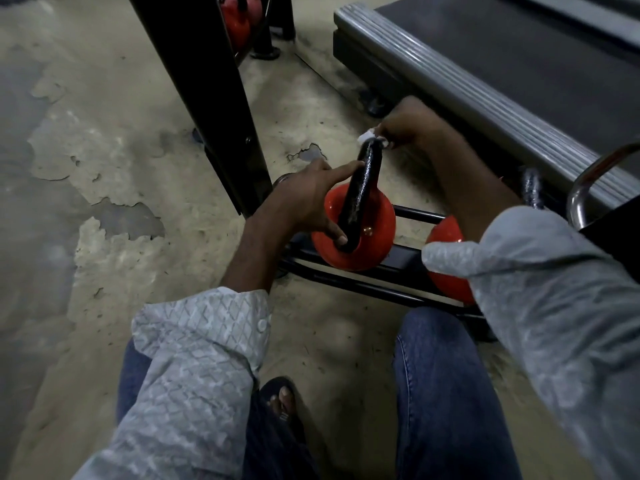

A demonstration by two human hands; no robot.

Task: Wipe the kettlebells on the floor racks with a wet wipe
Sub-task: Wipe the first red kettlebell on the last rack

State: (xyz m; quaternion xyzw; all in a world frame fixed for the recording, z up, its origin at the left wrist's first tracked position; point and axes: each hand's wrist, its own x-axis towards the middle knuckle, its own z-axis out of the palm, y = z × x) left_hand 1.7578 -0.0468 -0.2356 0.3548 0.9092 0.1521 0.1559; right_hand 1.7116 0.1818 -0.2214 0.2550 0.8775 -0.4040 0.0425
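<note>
Fingers of our right hand are pinched together on a small white wet wipe, pressed against the top of a black kettlebell handle near the centre of the frame. Fingers of our left hand are spread apart: the index finger lies along the handle's left side, while another finger reaches down to the red body where the handle joins it. That hand braces the weight and does not grip it fully.

The kettlebell sits on a low black floor rack just right of centre. A second red kettlebell rests on the same rack to the right, partly hidden by our right sleeve. More red kettlebells stand at the top of the frame behind a black post. A grey treadmill edge runs along the upper right.

Risks from here, as we judge them:
- The wipe is small and held only at the fingertips; a firm stroke down the rough handle could pull it free.
- The left hand's loose brace may let the kettlebell rock on the rack bars, trapping the lower finger against the handle.
- Our sandalled foot, lower centre, lies near the rack; a weight rolling off could strike it.
</note>
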